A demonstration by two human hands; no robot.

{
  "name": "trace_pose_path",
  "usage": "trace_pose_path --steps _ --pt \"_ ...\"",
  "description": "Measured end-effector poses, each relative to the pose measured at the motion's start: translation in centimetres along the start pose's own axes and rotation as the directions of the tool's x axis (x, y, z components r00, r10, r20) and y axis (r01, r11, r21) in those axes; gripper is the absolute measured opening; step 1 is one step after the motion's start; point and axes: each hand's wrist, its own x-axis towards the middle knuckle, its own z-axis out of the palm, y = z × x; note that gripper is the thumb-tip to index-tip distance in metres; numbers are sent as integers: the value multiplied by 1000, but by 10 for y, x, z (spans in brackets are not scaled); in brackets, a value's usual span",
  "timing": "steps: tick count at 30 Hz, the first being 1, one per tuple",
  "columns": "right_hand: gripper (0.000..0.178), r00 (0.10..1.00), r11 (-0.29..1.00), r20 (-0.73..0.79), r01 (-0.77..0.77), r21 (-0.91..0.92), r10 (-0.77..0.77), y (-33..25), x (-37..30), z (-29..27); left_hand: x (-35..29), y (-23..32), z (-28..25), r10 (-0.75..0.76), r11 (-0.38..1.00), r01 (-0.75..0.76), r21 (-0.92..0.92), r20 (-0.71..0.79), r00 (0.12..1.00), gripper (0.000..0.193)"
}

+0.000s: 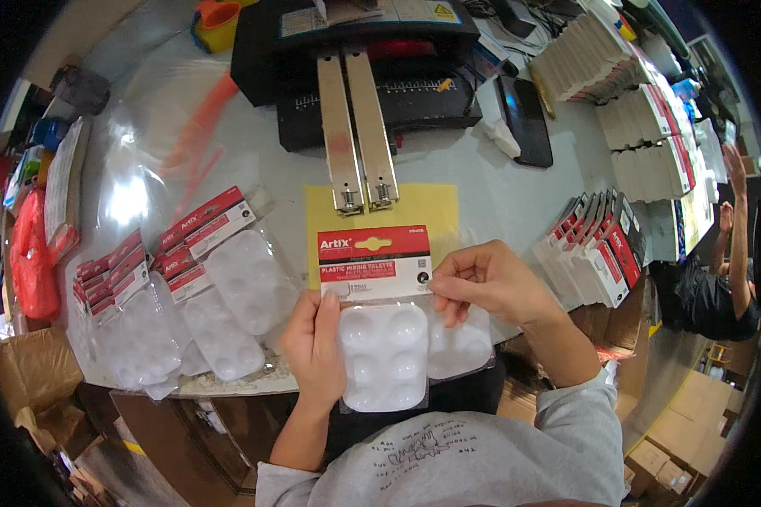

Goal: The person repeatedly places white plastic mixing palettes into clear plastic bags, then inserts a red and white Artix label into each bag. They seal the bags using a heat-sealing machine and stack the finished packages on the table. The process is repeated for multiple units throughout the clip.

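Note:
A white plastic mixing palette (pixel 385 355) with round wells, in a clear bag, is upright in front of me. A red and white header card (pixel 374 272) with a hang hole sits across the bag's top. My left hand (pixel 311 351) grips the pack's left edge, thumb on the front where card and bag meet. At the card's right edge, my right hand (pixel 486 283) is closed, thumb and forefinger pinching the corner. Below that hand, partly behind the held pack, is another bagged white palette (pixel 461 345). A yellow sheet (pixel 435 203) lies beyond the card.
A black machine (pixel 355 63) with two metal arms stands ahead, their ends close to the card. Several carded palette packs (pixel 249 275) overlap at left. At right are folded header cards (pixel 596 262), a black phone (pixel 526 122) and card stacks (pixel 583 59). Another person (pixel 710 287) is far right.

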Motion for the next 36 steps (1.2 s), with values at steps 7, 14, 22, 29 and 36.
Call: trace_pose_path --steps 7,14,22,29,36 --pt "21 959 976 -232 189 109 -160 -13 58 5 63 -8 10 10 983 -7 181 -16 1000 27" --pt "20 934 962 -272 261 79 -231 1 67 6 70 -37 9 50 990 -45 132 -39 998 28" --pt "72 568 492 -483 -152 -857 -666 -44 -90 -74 54 53 -77 303 766 22 642 -391 869 29" --pt "104 649 734 -524 79 -675 -551 34 -148 -159 1 -11 -34 373 287 -356 889 238 897 20" --pt "55 479 644 -635 -174 -745 -606 -8 -137 -122 1 -16 -13 425 757 -347 553 -14 905 11"
